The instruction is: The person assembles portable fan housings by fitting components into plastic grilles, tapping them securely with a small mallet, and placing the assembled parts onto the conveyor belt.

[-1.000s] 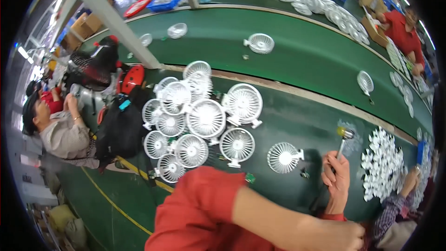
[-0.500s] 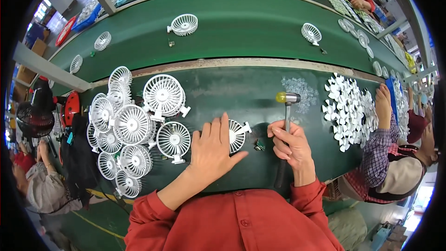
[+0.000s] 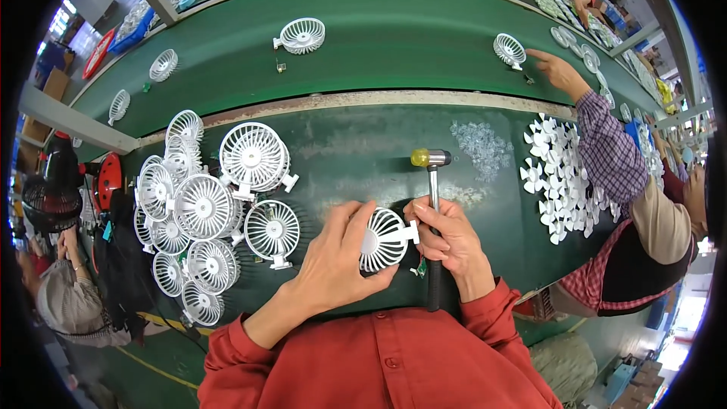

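Note:
My left hand grips a white round fan housing by its rim, tilted up off the bench in front of my chest. Its short stem points right, towards my other hand. A mallet with a yellow tip and dark handle stands upright in my right hand. The fingertips of that hand are close to the stem; whether they touch it I cannot tell. A small green circuit board hangs or lies just below the stem, partly hidden by the fingers.
Stacked white fan housings stand at left. Small clear plastic parts and white fan blades lie to the right. Beyond the bench runs a green conveyor belt with spaced housings. From the right, a co-worker's hand reaches over it.
My left hand has raised and tilted the housing that lay under its palm. My right hand has brought the mallet left, beside the stem. The co-worker's arm has stretched out to the belt.

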Tool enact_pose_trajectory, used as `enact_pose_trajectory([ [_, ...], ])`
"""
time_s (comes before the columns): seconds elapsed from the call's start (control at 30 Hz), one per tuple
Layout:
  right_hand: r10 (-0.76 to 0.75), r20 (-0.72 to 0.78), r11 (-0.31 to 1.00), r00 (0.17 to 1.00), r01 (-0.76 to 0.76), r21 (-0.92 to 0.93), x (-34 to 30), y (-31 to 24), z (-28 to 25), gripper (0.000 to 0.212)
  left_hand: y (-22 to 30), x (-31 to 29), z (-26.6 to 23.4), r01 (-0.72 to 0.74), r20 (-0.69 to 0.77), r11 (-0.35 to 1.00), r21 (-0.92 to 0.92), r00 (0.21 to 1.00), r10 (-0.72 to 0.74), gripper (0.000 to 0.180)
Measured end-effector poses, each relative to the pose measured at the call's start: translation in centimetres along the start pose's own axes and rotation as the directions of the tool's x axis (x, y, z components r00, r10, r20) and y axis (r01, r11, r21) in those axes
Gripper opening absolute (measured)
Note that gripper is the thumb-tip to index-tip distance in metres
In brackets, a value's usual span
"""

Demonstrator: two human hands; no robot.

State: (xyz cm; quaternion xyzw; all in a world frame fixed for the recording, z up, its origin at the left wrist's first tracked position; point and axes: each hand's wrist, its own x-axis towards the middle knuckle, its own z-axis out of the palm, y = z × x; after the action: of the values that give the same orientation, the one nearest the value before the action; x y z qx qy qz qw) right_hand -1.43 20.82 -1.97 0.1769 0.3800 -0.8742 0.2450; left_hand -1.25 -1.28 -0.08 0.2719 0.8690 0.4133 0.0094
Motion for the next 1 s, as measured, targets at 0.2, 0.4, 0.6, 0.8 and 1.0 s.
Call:
enact_pose_trajectory([
  [0.2,-0.006,0.005,1.0,1.0,0.006,-0.029,0.0,0.5,-0.1,0.022,0.0,0.2,0.3,0.003,0.021,1.0,-0.031,1.0,-0.003,0.082],
  [0.4,-0.025,0.024,0.999,0.999,0.026,-0.027,-0.1,0.4,0.0,0.02,-0.2,0.4,0.4,0.042,0.038,0.997,-0.065,0.998,-0.04,0.084],
  [0.6,-0.074,0.033,0.997,0.997,0.075,-0.015,0.1,0.8,0.1,0.02,-0.8,0.3,0.5,0.085,0.063,0.989,-0.124,0.995,-0.078,0.084],
  [0.8,-0.102,0.029,0.983,0.994,0.105,-0.15,-0.2,1.0,0.3,0.023,-0.8,0.2,0.4,0.158,0.068,0.98,-0.118,0.986,-0.151,0.083],
  [1.0,-0.139,-0.09,0.943,0.986,0.105,-0.316,-1.8,0.4,2.0,0.025,-0.1,0.3,-0.2,0.183,0.064,0.981,-0.068,0.982,-0.179,0.081],
])
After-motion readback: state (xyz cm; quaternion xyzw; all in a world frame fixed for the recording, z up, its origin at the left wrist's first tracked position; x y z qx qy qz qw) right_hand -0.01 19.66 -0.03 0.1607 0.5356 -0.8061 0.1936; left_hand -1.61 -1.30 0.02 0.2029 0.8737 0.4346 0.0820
